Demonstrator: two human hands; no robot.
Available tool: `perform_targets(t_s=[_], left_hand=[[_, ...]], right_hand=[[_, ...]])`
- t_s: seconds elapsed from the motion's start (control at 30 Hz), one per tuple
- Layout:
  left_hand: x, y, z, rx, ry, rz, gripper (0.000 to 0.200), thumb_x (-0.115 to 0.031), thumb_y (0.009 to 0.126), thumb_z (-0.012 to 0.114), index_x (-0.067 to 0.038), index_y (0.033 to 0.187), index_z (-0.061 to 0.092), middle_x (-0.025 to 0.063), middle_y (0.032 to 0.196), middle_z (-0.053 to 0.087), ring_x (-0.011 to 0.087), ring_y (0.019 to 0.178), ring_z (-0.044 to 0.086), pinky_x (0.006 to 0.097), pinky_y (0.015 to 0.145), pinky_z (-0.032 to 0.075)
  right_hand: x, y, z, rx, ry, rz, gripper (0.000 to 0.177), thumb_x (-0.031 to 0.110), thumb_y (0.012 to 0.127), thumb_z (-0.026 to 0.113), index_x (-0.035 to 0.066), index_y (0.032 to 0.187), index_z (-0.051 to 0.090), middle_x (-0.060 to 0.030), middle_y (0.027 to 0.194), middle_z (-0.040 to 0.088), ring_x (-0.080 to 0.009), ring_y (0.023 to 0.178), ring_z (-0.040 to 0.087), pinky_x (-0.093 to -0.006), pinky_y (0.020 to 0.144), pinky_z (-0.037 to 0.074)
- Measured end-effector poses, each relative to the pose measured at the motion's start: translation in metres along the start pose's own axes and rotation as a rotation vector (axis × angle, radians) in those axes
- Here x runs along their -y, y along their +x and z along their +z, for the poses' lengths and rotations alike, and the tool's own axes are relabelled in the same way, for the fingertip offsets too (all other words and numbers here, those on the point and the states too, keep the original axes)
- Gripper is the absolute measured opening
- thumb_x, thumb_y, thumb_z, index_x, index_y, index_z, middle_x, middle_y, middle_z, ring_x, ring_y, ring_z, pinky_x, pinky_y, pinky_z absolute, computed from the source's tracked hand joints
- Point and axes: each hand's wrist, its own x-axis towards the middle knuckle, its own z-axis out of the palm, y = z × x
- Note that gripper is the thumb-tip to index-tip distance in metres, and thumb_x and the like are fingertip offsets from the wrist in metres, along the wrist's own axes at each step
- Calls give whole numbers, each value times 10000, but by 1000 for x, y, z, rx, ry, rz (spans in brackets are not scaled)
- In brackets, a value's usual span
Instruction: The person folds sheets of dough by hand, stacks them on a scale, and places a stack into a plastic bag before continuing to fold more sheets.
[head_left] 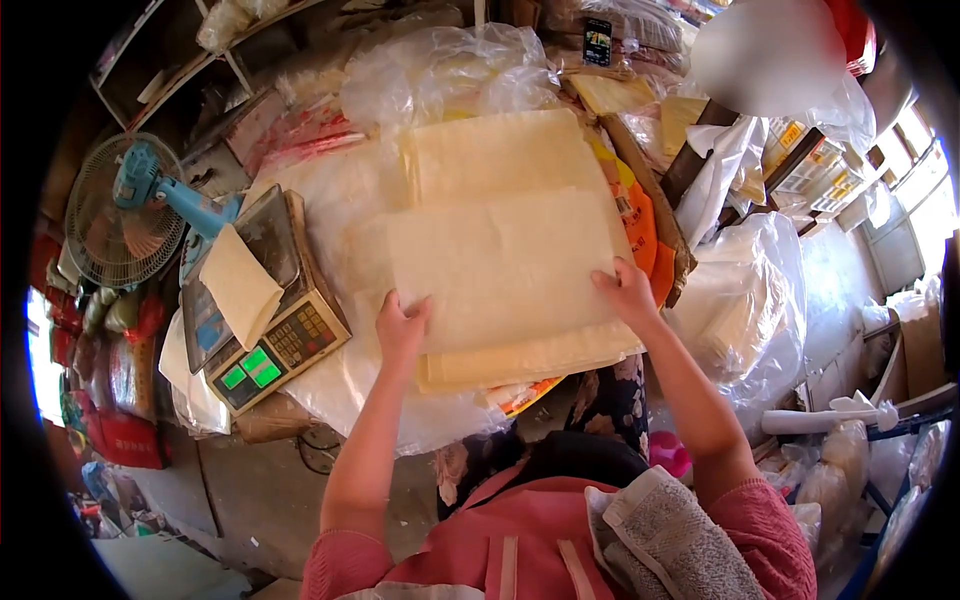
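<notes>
Cream sheet (500, 260) is pinched at opposite edges by left hand (403, 325) and right hand (630, 295); even tension is advised.

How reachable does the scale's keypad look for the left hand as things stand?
Probably yes: the keypad lies uncovered near the left hand with nothing visibly blocking the way, though that hand would likely have to release the pale sheet first.

No text can be read with certainty. Left of the left hand (403, 325), markings on the scale's lit green display (262, 367) and keypad (302, 335) are too blurred; farther left, so is pale print on a red bag (122, 440). Just beyond the right hand (630, 290), characters on orange packaging (652, 240) are illegible.
</notes>
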Motion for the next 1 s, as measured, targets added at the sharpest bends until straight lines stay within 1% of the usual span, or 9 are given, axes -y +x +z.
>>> perform_targets(t_s=[0.03, 0.13, 0.2, 0.37, 0.57, 0.7, 0.8, 0.9, 1.0], left_hand=[[7, 0, 13, -322, 174, 369, 487, -203, 813, 668, -28, 1233, 496, 213, 1145, 568, 302, 1052, 569, 437, 877, 456], [-6, -17, 12, -136, 593, 669, 650, -362, 814, 664, -71, 1340, 417, 209, 1393, 388, 339, 1295, 362, 511, 1047, 280], [-10, -31, 22, 89, 732, 676, 720, -469, 810, 626, -81, 1369, 390, 175, 1454, 303, 327, 1357, 255, 537, 1082, 193], [7, -30, 28, 266, 828, 658, 835, -570, 795, 596, -105, 1425, 304, 147, 1512, 182, 305, 1414, 118, 549, 1112, 111], [19, -19, 8, 251, 906, 940, 626, -266, 747, 696, -68, 1292, 460, 148, 1381, 412, 308, 1296, 375, 438, 1059, 310], [19, -18, -26, 89, 790, 932, 351, -89, 649, 705, -80, 980, 587, 98, 1087, 622, 231, 1017, 596, 359, 913, 423], [-40, -52, -31, 98, 601, 1003, 352, 1, 661, 685, -59, 1003, 625, 108, 992, 649, 282, 954, 614, 364, 881, 449], [-52, -56, -21, -400, 299, 1041, 548, 42, 695, 692, -51, 1208, 525, 126, 1123, 597, 281, 1062, 572, 350, 933, 427], [-10, -31, -16, -318, -424, 418, 751, 44, 742, 681, -45, 1382, 296, 148, 1360, 403, 299, 1252, 424, 384, 1050, 327]], right_hand=[[4, 2, 5, -11, -37, 28, 273, 234, 816, 647, -15, 911, 591, -81, 686, 606, -136, 620, 580, -305, 576, 454], [24, 5, 15, -32, -149, 109, 260, 214, 816, 625, -22, 915, 577, -83, 713, 622, -182, 616, 599, -324, 577, 460], [44, -2, 13, -16, -224, 164, 298, 222, 811, 614, -23, 977, 577, -138, 731, 639, -257, 659, 634, -360, 616, 480], [57, -24, 28, -216, -664, -210, 465, 240, 870, 555, 85, 1295, 446, -191, 1266, 486, -340, 1113, 512, -424, 886, 437], [16, -38, 69, 16, -806, -490, 475, 233, 927, 479, 150, 1383, 375, -148, 1477, 256, -338, 1364, 233, -506, 1087, 218], [61, -51, 75, 183, -690, -451, 492, 287, 930, 494, 122, 1378, 376, -169, 1438, 312, -353, 1346, 264, -520, 1083, 217], [118, -69, 86, 324, -493, -638, 528, 244, 888, 559, 73, 1356, 384, -181, 1359, 416, -360, 1277, 371, -527, 1031, 301], [130, -54, 88, 153, -475, -783, 543, 35, 744, 559, 55, 1277, 455, -136, 1125, 577, -321, 1066, 534, -490, 934, 405], [151, -66, 51, 112, -334, -1040, 514, -45, 656, 542, 52, 1161, 550, -110, 1078, 613, -312, 1008, 575, -416, 897, 440]])
